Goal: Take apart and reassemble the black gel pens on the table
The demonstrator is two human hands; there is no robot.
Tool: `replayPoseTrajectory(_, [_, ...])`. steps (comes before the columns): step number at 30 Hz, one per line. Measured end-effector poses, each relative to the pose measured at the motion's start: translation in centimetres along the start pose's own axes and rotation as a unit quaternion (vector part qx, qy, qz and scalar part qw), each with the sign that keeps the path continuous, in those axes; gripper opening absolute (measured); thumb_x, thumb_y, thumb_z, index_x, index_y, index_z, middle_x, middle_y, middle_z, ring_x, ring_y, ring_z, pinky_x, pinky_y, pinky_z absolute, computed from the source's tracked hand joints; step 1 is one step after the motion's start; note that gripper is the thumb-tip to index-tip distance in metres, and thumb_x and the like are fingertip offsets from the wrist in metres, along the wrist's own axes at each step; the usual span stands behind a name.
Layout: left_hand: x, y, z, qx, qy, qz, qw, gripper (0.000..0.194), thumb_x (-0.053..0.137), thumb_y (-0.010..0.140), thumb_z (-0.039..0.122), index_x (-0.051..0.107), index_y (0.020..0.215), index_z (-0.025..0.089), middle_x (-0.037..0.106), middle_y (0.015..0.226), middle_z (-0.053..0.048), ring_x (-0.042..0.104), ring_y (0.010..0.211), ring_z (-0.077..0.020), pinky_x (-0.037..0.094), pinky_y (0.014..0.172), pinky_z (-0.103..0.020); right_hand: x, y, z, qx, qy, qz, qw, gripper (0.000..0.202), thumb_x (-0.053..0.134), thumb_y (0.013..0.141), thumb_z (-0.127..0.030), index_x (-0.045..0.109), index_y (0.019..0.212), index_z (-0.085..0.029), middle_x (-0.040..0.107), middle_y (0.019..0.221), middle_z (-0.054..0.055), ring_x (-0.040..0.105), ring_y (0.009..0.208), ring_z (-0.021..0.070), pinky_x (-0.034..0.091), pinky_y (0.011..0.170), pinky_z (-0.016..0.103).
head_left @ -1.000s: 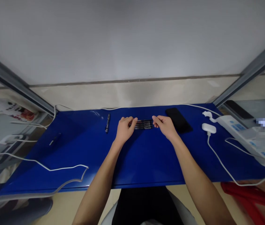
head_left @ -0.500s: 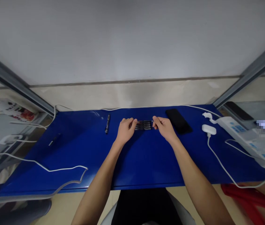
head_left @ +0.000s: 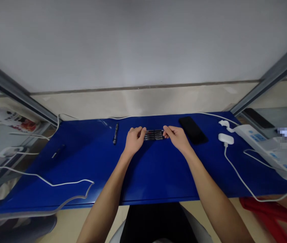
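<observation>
Several dark pens (head_left: pixel 153 135) lie side by side in a row on the blue desk, between my two hands. My left hand (head_left: pixel 134 139) closes its fingers around their left ends, which it hides. At the right ends, my right hand (head_left: pixel 175 135) has thumb and fingers pinched on the tip of the pen farthest from me. Another dark pen (head_left: pixel 115 133) lies alone to the left of my left hand, pointing away from me. Just beyond my right hand is a black phone (head_left: pixel 193 130), lying flat.
The blue desk (head_left: pixel 158 179) meets a pale wall. A white earphone case (head_left: pixel 225 138) on a cable and a long power strip (head_left: pixel 265 148) sit at the right. A small dark pen-like object (head_left: pixel 57 152) and a white cable (head_left: pixel 69 182) are at the left, near a bottle (head_left: pixel 8 118).
Both hands have shifted very slightly to the left, the right one a little closer to the row of pens. The grips look the same.
</observation>
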State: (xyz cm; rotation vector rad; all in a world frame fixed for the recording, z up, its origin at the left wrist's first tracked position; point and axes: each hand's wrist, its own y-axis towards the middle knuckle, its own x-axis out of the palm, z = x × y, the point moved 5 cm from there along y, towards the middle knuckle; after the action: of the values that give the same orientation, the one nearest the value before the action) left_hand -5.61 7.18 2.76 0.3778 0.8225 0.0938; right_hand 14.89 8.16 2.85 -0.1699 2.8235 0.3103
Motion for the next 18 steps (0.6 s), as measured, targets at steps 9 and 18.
replayPoseTrajectory(9, [0.15,-0.03,0.0,0.002,0.01,-0.001,1.0,0.042,0.037,0.1,0.04,0.037,0.063,0.02,0.045,0.058,0.001,0.042,0.062,-0.0154,0.03,0.067,-0.029,-0.08,0.25,0.65,0.009,0.023,0.0,1.0,0.027,0.064,0.085,-0.045,0.07,0.078,-0.02,0.068,0.074,0.004,0.063,0.069,0.0179,0.049,0.067,0.031])
replayPoseTrajectory(18, [0.47,-0.3,0.07,0.008,0.099,-0.017,0.995,0.04,0.029,0.103,0.041,0.048,0.073,0.02,0.058,0.072,-0.002,0.05,0.079,-0.0188,0.028,0.075,-0.031,0.06,0.27,0.49,-0.014,0.022,0.004,1.0,0.021,0.069,0.082,-0.042,0.07,0.083,-0.021,0.07,0.083,0.004,0.066,0.078,0.0193,0.05,0.073,0.032])
